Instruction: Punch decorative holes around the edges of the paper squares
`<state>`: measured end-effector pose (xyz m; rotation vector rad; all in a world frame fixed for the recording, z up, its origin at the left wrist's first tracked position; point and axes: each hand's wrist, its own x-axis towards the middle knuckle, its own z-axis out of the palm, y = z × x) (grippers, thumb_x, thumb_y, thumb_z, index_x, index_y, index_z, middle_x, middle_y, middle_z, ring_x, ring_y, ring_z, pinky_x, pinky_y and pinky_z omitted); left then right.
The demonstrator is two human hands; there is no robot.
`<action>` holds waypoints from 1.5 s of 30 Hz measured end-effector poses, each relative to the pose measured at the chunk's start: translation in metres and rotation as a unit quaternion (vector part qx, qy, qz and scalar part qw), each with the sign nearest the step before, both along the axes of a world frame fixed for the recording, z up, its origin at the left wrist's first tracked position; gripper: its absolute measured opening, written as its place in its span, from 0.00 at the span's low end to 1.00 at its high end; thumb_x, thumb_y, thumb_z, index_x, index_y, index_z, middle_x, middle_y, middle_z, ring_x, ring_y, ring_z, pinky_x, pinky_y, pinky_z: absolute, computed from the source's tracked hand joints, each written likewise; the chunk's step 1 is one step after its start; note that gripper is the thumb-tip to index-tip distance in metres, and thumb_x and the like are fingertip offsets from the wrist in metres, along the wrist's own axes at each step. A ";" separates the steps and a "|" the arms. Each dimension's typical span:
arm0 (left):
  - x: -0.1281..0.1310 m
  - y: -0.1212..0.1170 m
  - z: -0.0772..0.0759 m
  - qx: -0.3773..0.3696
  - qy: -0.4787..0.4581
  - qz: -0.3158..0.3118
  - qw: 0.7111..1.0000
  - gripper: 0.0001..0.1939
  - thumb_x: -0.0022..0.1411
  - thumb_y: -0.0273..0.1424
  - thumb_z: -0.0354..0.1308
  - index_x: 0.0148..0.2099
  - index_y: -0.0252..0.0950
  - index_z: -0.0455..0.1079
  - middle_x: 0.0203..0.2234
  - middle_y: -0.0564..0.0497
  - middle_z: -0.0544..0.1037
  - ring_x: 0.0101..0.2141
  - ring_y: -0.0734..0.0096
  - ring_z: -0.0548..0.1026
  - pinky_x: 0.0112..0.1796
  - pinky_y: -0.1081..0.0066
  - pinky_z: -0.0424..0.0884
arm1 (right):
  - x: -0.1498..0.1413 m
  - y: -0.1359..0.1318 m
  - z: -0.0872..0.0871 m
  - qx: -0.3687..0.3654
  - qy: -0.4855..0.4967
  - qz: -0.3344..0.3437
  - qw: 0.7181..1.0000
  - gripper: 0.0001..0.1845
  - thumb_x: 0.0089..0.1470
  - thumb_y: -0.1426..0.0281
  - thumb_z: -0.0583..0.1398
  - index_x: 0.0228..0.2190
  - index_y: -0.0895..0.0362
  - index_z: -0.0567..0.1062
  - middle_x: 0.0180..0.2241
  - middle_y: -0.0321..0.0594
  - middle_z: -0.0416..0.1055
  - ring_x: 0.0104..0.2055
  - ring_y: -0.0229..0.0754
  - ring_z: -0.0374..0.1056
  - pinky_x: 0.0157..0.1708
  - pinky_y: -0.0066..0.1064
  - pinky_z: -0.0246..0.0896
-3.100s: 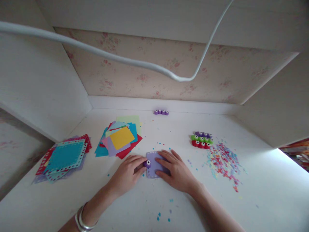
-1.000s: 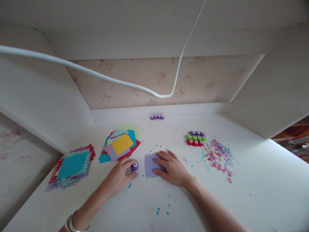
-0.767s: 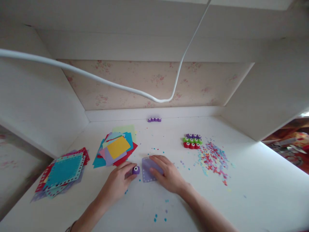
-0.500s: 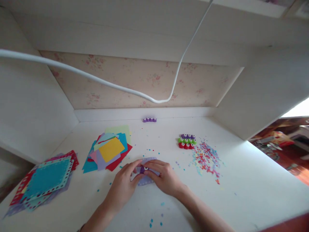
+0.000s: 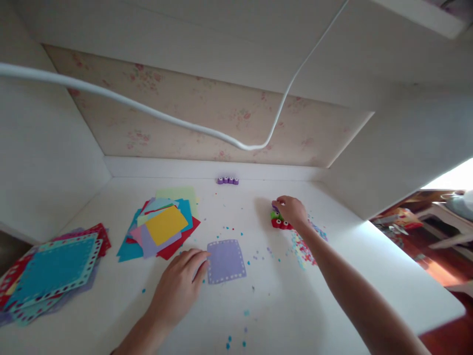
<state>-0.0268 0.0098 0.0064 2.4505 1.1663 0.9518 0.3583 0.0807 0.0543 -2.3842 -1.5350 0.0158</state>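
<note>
Centrally placed on a white desk (image 5: 281, 310), a lavender paper sheet (image 5: 226, 261) lies flat, small punched holes lining its four edges. The left hand (image 5: 181, 288) rests at the sheet's left side, palm down and loosely open, fingers gently bent and fingertips at the border; no object shows in its hold.

Well apart to the right, the right hand (image 5: 292, 211) reaches over a cluster of small craft punches, its fingers curled down and its thumb and forefinger close together at a purple punch (image 5: 275, 207). Whether they grip it cannot be told. Beneath and beside the hand sit green punches (image 5: 276, 215) and, nearest the wearer, red punches (image 5: 281, 224), the rest of the cluster hidden by the hand.

Just beyond, partly covered by the right forearm, spreads a heap of multicolored confetti (image 5: 305, 249). Loose blue confetti (image 5: 228, 341) dots the desk nearer the wearer.

To the left of the sheet, overlapping plain papers in blue, red, lavender, pink and pale green fan out under a yellow sheet (image 5: 166, 225). Farther left, a pile of hole-edged sheets (image 5: 55, 268) is topped with blue. Four purple punches (image 5: 228, 181) stand in a row near the desk's back edge, below floral wallpaper (image 5: 148, 133), as a white cable (image 5: 185, 122) hangs across the view.
</note>
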 end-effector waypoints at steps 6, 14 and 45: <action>-0.013 0.002 0.001 -0.003 0.019 0.042 0.999 0.12 0.67 0.26 0.49 0.46 0.39 0.73 0.41 0.47 0.79 0.41 0.62 0.77 0.45 0.61 0.73 | -0.002 0.008 -0.015 -0.078 -0.075 0.011 0.994 0.16 0.54 0.61 0.59 0.36 0.56 0.83 0.38 0.53 0.78 0.44 0.54 0.73 0.41 0.40 0.66; -0.006 -0.012 0.008 -0.025 0.065 -0.012 0.998 0.13 0.64 0.22 0.50 0.43 0.41 0.73 0.38 0.48 0.79 0.39 0.59 0.77 0.43 0.56 0.74 | -0.026 0.037 -0.011 -0.065 -0.084 0.100 0.989 0.20 0.61 0.60 0.53 0.47 0.56 0.78 0.50 0.49 0.74 0.52 0.53 0.69 0.49 0.41 0.63; 0.026 -0.044 -0.004 0.041 0.014 -0.147 0.988 0.10 0.68 0.27 0.53 0.49 0.40 0.71 0.48 0.51 0.78 0.47 0.61 0.76 0.55 0.53 0.68 | -0.145 0.024 -0.022 0.053 0.213 0.239 0.946 0.15 0.55 0.65 0.64 0.45 0.52 0.72 0.40 0.37 0.78 0.41 0.38 0.76 0.42 0.28 0.69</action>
